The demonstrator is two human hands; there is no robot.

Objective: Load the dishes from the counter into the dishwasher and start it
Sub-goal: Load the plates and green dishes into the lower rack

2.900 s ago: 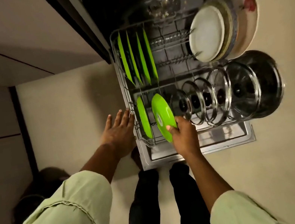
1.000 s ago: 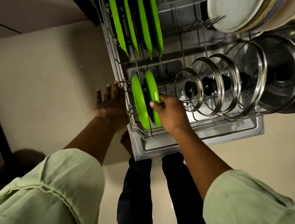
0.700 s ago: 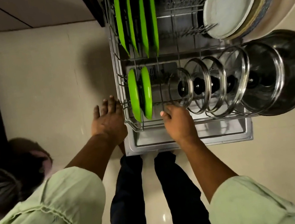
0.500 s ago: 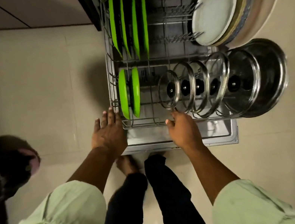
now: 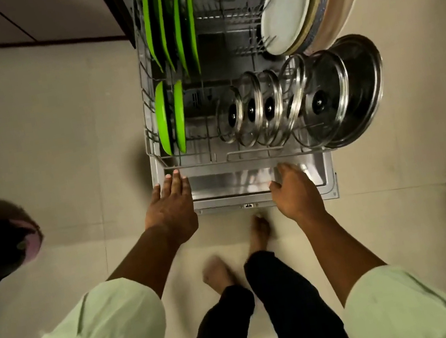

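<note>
Am pressing my left hand (image 5: 173, 204), fingers straight, on rack (image 5: 215, 163) front rail. My right hand (image 5: 294, 190) over door (image 5: 233, 182), fingers curling; grip: cannot tell. Green plates (image 5: 170, 118) standing in rack, 12 o'clock of left hand; glass lids (image 5: 264, 107) 12 o'clock of right.

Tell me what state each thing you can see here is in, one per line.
Grey wire dishwasher rack, pulled out, loaded.
Steel dishwasher door, folded down open.
Six bright green plates, upright on edge in slots.
Steel-rimmed glass pot lids, upright in a row.
Round white plates, leaning on edge.
Left hand, fingers straight, touching rack's front rail.
Right hand, over the door, grip unclear.
</note>
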